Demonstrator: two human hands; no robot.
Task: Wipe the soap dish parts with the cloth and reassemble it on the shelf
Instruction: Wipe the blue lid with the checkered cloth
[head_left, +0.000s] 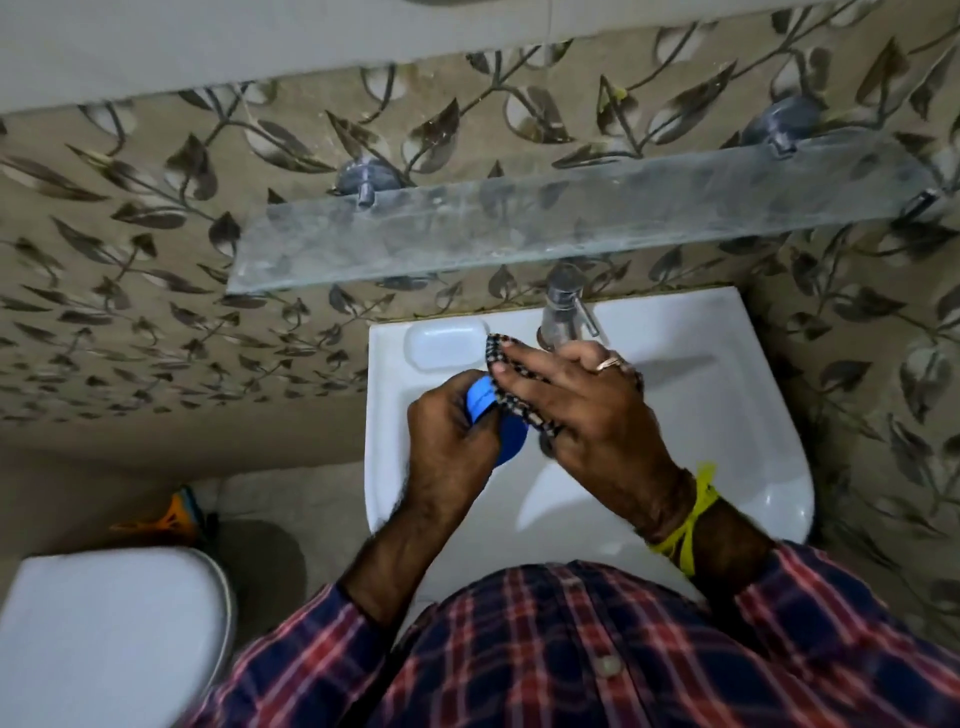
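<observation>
Over the white basin, the left hand grips a blue soap dish part, fingers curled around its near edge. The part's long axis runs from the basin's back-left corner towards its bowl, one end tilted up towards the tap. The right hand presses a checked cloth onto the part with fingers straight and close together. The part lies above the basin's left side, below the glass shelf. A moulded soap recess sits at the basin's back-left.
</observation>
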